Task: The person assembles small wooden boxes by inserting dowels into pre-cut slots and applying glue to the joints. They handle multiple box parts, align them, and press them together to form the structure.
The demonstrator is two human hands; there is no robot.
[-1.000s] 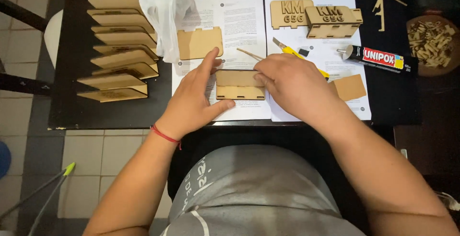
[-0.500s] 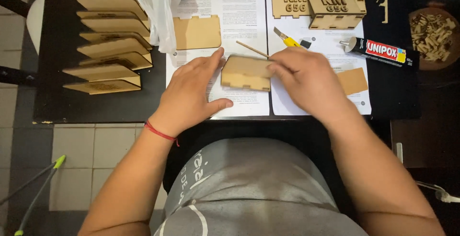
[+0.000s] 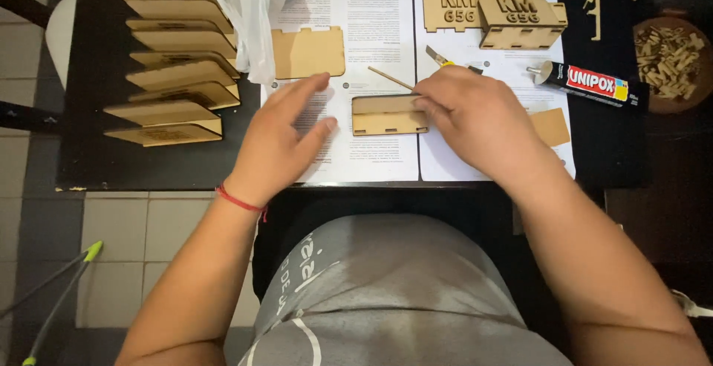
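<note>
— Where's the piece you're working on?

— The small wooden box point(image 3: 389, 115) sits mid-bench on the printed sheets point(image 3: 356, 76), its long axis running nine to three o'clock, the slotted side facing me at six.

— And your hands?

— My right hand point(image 3: 475, 117) comes in from four o'clock, fingers curled onto the box's three o'clock end, pinching it. My left hand point(image 3: 278, 139) lies open, palm down, fingers spread toward one o'clock, just beside the box at nine without touching it.

— What else is out?

— One flat wooden panel point(image 3: 308, 52) at eleven, one thin stick point(image 3: 390, 78) at twelve, two lettered pieces point(image 3: 490, 13) at one, one glue tube point(image 3: 587, 83) at two. At ten, a stack of folded wooden shapes point(image 3: 174, 69); I count about seven.
</note>
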